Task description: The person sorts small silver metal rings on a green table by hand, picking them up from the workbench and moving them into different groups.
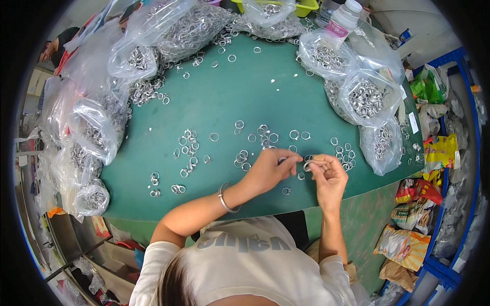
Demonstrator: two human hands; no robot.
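My right hand pinches a silver-coloured ring between thumb and fingertips, just above the green table. Close beside it on the left is my left hand, with a metal bangle on its wrist. Its fingers are curled and drawn together, their tips near the ring; whether anything small sits in them I cannot make out. Loose rings lie around both hands: a cluster to the right, another group to the left, and a single ring nearer the front edge.
Clear plastic bags full of rings line the table's left side, with more bags on the right and a heap at the back. A white bottle stands back right. Blue shelving with coloured packets is beyond the table.
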